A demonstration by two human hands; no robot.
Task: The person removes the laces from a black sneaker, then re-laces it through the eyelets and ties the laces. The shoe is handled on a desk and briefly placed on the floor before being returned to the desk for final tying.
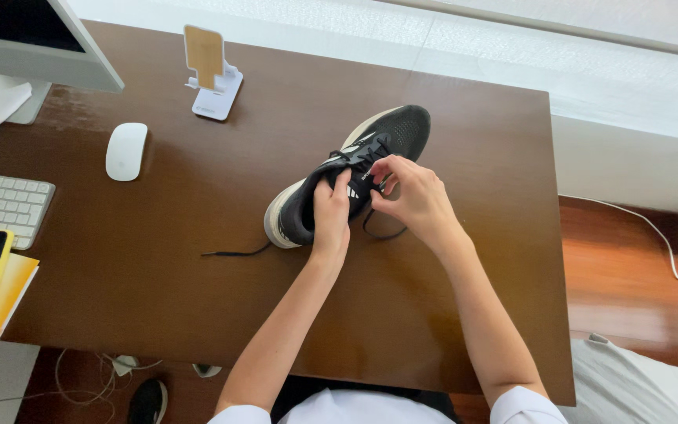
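Head view: left hand (331,216) grips the black mesh sneaker (355,169); right hand (413,196) pinches its thin lace (233,253), partly hidden.

Running shoe (347,177) lies on the surface (158,275) at frame centre, toe toward upper right, heel toward lower left. Left hand (329,216) on its heel end; right hand (413,196) just right of it, over the laces. One lace end (233,253) trails left of the heel. Mouse (125,151) left of the shoe, phone stand (212,72) above it. Keyboard (1,204) and monitor (33,39) at far left. Second shoe (148,402) on the floor, lower left.
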